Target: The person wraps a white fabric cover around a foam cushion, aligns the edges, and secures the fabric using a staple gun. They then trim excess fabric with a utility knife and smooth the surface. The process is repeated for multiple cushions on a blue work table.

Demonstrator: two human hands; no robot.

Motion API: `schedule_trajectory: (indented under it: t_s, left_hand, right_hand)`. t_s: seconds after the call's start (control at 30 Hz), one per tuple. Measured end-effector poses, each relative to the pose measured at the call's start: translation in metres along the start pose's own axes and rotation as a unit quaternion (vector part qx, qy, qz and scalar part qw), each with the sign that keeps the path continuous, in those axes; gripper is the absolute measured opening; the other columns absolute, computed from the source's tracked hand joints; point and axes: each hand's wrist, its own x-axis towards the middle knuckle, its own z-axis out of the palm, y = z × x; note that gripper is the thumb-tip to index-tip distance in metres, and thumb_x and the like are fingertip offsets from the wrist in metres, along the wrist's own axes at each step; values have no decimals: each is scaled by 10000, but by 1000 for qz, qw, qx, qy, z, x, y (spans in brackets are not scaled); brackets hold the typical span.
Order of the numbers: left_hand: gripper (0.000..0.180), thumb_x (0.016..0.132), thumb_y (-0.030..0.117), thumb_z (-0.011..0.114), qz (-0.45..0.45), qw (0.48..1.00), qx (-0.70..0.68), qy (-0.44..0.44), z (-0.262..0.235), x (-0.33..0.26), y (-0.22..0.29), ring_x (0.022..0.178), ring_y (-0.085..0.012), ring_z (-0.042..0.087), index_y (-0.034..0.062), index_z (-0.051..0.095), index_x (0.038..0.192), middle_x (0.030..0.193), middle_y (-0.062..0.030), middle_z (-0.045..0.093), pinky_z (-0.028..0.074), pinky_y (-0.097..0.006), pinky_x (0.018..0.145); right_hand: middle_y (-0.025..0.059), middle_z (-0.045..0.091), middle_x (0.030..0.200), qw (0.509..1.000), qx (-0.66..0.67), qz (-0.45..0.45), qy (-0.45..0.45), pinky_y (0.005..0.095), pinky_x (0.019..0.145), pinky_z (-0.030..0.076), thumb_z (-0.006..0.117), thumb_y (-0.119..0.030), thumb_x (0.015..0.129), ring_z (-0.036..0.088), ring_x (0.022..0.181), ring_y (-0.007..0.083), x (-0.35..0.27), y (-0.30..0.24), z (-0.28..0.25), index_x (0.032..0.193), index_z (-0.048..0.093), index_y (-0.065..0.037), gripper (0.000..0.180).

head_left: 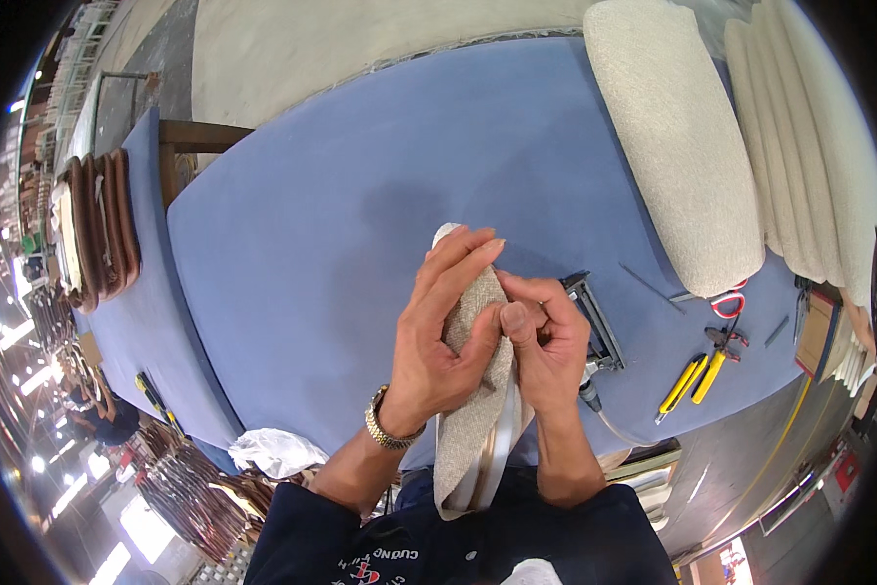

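A narrow beige fabric-covered piece [469, 439] stands on edge between my hands, close to my body, with a white strip along its right side and a white end at the far tip. My left hand [446, 336], with a watch on its wrist, wraps over the piece from the left, its thumb pressed on the fabric. From the right, my right hand [545, 341] pinches the fabric edge between thumb and curled fingers. Just right of that hand a black staple gun [599, 327] with an air hose lies on the blue padded table [292, 253].
A large beige cushion [677, 146] and a stack of beige cushions [799, 146] lie at the far right. Nearer are red-handled scissors [728, 302], yellow-handled pliers [714, 370] and a yellow cutter [682, 385]. Leftward are brown cushions [105, 229] and a white plastic bag [277, 452].
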Motion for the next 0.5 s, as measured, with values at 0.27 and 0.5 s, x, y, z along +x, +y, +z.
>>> schedule_trajectory:
  t_s: [0.27, 0.5]
  left_hand:
    - [576, 883, 28, 675, 3, 1000, -5, -16, -7, 0, 1, 1456, -410, 445, 43, 567, 1448, 1510, -206, 526, 354, -517, 1196]
    - [596, 899, 63, 623, 20, 999, -20, -39, -10, 0, -3, 1466, -414, 428, 15, 524, 1484, 1560, -247, 458, 355, -506, 1187]
  right_hand:
    - [75, 760, 1038, 999, -43, -16, -2, 213, 814, 507, 736, -191, 996, 648, 905, 59, -3, 5, 2, 1240, 689, 20, 326]
    - [151, 746, 1235, 996, -81, -10, 35, 267, 800, 559, 695, -150, 1020, 676, 955, 86, -6, 16, 8, 1147, 680, 37, 226]
